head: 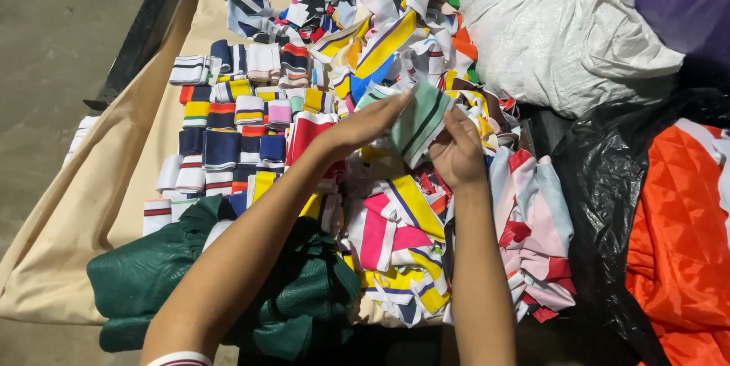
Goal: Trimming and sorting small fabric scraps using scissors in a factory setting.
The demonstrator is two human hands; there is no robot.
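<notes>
My left hand [365, 126] and my right hand [456, 155] are raised over a heap of striped knit strips [403, 214]. Between them they hold a pale green strip with dark stripes [422, 119]. The left hand's fingers lie flat along its upper left edge, and the right hand pinches it from below on the right. Loose strips in yellow, pink, blue, red and white lie tangled under and beyond the hands.
Folded strips stand in neat rows [228, 123] on a beige cloth [84, 214] to the left. A dark green fabric [152, 275] lies near me. A white plastic bag [563, 31], black plastic [608, 183] and orange quilted fabric [677, 237] are on the right.
</notes>
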